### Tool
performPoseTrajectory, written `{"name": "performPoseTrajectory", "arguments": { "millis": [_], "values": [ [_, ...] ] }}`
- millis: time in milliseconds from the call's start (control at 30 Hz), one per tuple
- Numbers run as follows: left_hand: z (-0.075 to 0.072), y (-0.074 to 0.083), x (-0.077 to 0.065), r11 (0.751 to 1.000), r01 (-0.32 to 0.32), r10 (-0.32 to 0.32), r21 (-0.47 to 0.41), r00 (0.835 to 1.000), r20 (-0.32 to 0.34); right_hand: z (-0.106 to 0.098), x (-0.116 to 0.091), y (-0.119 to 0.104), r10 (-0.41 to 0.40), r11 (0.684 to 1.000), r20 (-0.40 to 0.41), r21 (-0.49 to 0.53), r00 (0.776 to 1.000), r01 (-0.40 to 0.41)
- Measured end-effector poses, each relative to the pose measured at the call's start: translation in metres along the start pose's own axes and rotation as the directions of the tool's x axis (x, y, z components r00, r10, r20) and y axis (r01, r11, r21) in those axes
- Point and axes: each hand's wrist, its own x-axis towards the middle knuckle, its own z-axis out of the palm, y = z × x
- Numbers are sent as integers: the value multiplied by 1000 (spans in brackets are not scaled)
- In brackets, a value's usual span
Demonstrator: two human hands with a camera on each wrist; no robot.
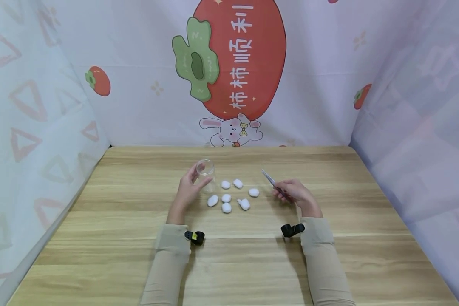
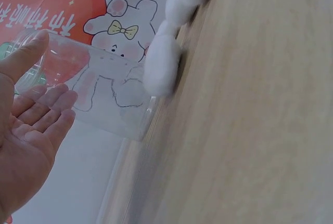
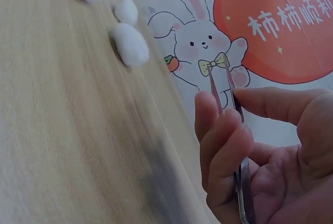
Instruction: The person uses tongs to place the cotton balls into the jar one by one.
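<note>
At far left, pale side curtain point(image 1: 34, 97) printed with loose triangles; then beige left sleeve point(image 1: 166, 272) with a black wrist camera point(image 1: 197, 238). Beyond the cuff, left hand point(image 1: 188, 188) with thumb and fingers set wide, curved about either side of a clear jar point(image 2: 117, 102) (cannot tell how firmly). Upright there, mouth upward, toward the back of the wood-grain table point(image 1: 233, 263).

Just right of it, seven white cotton balls point(image 1: 226, 198) in a loose cluster: leftmost near the jar's base, two side by side toward the back, two one before the other in the middle, another with a small wisp at its left, and the rightmost slightly apart.

Behind, on the printed backdrop point(image 1: 134, 114), a big red persimmon point(image 1: 264, 51) above a white rabbit with a yellow bow.

Farther right, well apart from the jar, slim metal tweezers point(image 1: 269, 177), slanting forward and leftward, tips a little apart. Held between thumb and bent fingers of the right hand point(image 1: 295, 192). Last, right sleeve point(image 1: 323, 267), also with a camera, and bluish right-hand curtain point(image 1: 424, 106).
</note>
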Motion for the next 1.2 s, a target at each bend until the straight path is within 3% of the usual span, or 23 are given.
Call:
{"name": "performPoseTrajectory", "arguments": {
  "millis": [200,433,833,1200],
  "values": [
    [1,0,0,1000,16,-16,-9,1000,4,-2,1,0,6,999,-7,-54,1000,-7],
    [1,2,-2,1000,-7,7,7,1000,-10,-4,3,2,-5,992,-4,-129,1000,5],
    [2,1,-1,999,-50,50,5,999,-12,-6,0,3,-74,949,42,-303,996,83],
    [1,1,-1,999,-46,47,23,999,-10,-8,-1,4,-106,921,99,-365,989,135]
  ]
}}
